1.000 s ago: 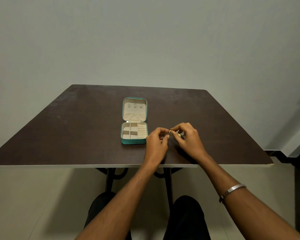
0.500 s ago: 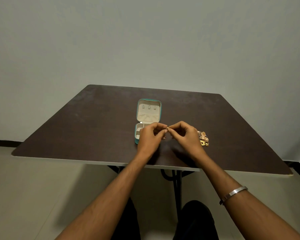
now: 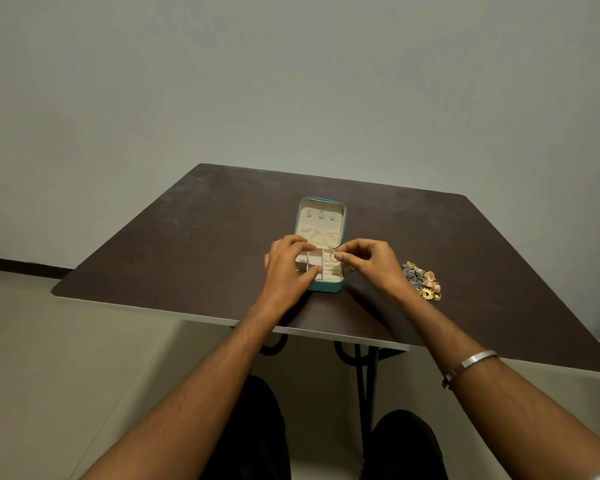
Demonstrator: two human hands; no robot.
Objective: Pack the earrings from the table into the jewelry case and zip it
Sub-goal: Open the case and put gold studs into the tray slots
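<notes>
The jewelry case [image 3: 321,244] is laid open near the middle of the table [image 3: 187,244], its lid [image 3: 321,220] propped up at the 12 o'clock side and its cream compartments facing upward — an arrangement that leaves the tray free to be loaded from above. At about 3 o'clock from the case, well apart from it, the remaining earrings [image 3: 423,280] are heaped in a small pile on the table top, within easy reach of the right hand [image 3: 371,265].

A small ring-shaped earring [image 3: 333,257] is pinched between the thumb and forefinger of the right hand and is held over the compartment at the tray's 1 o'clock corner — judged to be the slot meant for it. Whether it already touches the lining cannot be told. The other fingers of that hand are curled inward, and the wrist is angled in from 4 o'clock, with a metal bracelet [image 3: 470,365] worn further down the forearm.

The left hand [image 3: 288,268] is laid over the 9 o'clock side of the tray, fingers extended and loosely spread, nothing gripped in it. It appears to be used to steady the case while the earring is lowered. Its forearm is brought in from 7 o'clock.

The packing is judged to be at an early stage: the pile is large, and the zip is not yet closed.
</notes>
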